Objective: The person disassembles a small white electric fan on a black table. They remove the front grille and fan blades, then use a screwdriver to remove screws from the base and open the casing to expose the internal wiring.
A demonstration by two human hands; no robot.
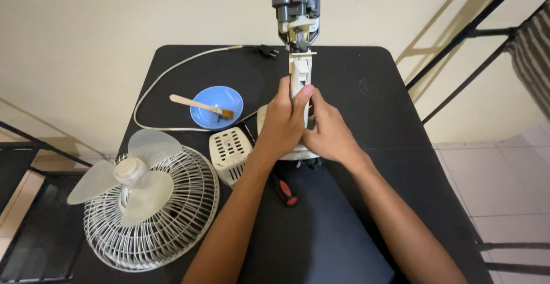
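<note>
Both my hands grip the white upright neck of a stripped fan stand (299,66) in the middle of a black table (366,89). My left hand (283,121) wraps the neck from the left, thumb up along it. My right hand (329,132) holds it from the right, lower down, above the white base (264,118). The grey motor (296,6) sits bare on top of the neck. A screwdriver with a red and black handle (285,193) lies under my left forearm.
A white fan grille (172,215) with translucent blades (129,175) on it lies at the front left. Beside it lies a white vented motor cover (230,152). A blue bowl (217,103) holds a wooden brush (197,105). A white cord (166,78) with a black plug (266,50) loops at the back.
</note>
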